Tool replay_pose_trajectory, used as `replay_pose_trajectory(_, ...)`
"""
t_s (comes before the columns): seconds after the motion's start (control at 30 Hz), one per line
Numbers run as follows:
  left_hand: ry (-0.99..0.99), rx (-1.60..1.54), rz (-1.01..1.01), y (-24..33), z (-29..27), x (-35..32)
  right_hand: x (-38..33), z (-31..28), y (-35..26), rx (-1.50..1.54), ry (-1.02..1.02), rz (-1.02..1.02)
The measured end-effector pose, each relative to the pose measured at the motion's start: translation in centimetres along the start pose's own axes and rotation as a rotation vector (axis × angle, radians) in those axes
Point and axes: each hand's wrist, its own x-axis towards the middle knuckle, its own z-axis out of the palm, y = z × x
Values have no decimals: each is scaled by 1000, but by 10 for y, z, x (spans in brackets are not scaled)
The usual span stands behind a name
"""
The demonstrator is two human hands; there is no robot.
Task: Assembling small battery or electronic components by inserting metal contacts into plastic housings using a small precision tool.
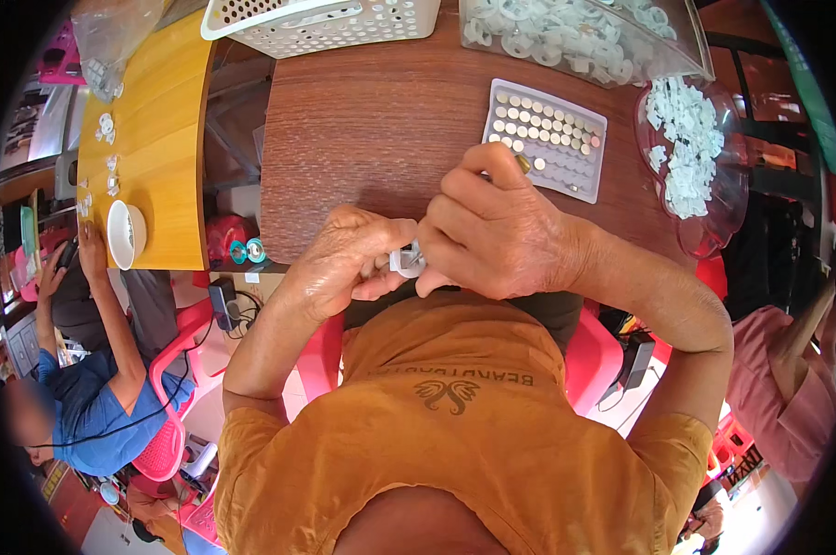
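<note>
Just in front of my body, both hands meet around a small whitish plastic piece (pixel 405 263). My left hand (pixel 349 259) pinches it between thumb and fingers. From the other side my right hand (pixel 501 227) is closed against the same piece, its fingers curled and its thumb low; anything else inside these fingers is hidden. A small brass-coloured object (pixel 523 163) shows beside the raised knuckle of my right hand, and I cannot tell whether it is held. Behind that hand lies a pale tray (pixel 580 176) with rows of small round metal discs, partly covered by the hand.
A clear bin (pixel 575 42) of translucent plastic parts and a white perforated basket (pixel 335 28) stand at the far edge. On the right, a red bowl (pixel 705 231) holds white pieces. Leftward, another person sits at a yellow table (pixel 159 120) with a white bowl (pixel 126 236).
</note>
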Motion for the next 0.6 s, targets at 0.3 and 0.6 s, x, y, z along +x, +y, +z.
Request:
replay_pose_trajectory(0.3, 19, 10, 2, 2, 0, 0, 0, 5, -2, -99, 69, 44)
replay_pose_trajectory(0.6, 23, -9, -18, 0, -5, 2, 0, 4, -3, -80, 21, 12)
